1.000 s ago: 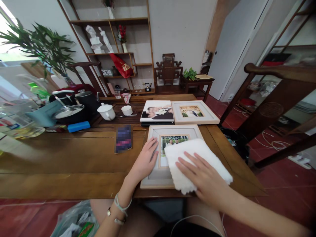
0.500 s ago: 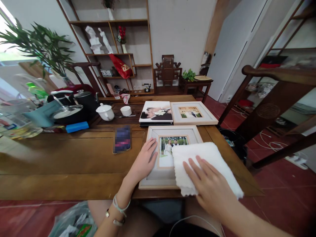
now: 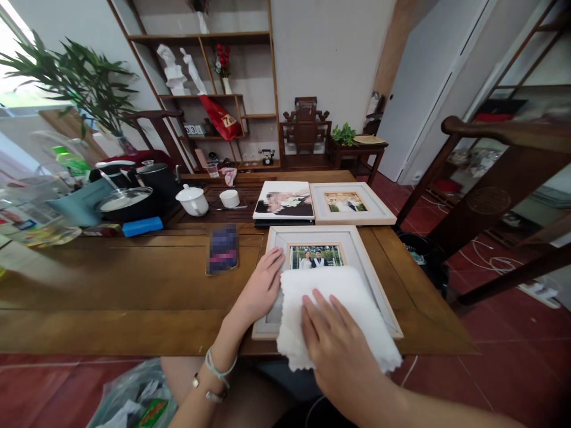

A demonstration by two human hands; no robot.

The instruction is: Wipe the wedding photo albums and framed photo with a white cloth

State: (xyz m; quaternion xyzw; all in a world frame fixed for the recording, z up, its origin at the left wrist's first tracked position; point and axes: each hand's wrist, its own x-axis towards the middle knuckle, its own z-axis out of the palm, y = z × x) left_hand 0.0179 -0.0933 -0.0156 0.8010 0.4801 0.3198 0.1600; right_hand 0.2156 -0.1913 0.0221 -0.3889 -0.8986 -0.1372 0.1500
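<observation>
A light wooden picture frame [image 3: 383, 297] with a pale mat lies flat near the table's front edge. Its photo [image 3: 319, 257] of two people shows only in the upper part. My left hand [image 3: 265, 282] rests with outstretched fingers on the frame's left side. Spread over the frame's lower middle, a white cloth [image 3: 352, 291] covers the rest of the photo and hangs past the near edge. My right hand [image 3: 332, 333] lies flat on this cloth, fingers extended and pressing down; its thumb is hidden.
Behind the frame lie a second framed photo [image 3: 357, 205] and a white-edged photo panel [image 3: 284, 202]. A blurred-out dark booklet [image 3: 222, 249] is to the left. Beyond it stand a white lidded cup [image 3: 193, 201], a small white bowl [image 3: 229, 198] and a blue block [image 3: 143, 226].
My right hand and the white cloth have slid left and toward me across the frame, uncovering its right side and covering the photo's lower part. My left hand stays on the frame.
</observation>
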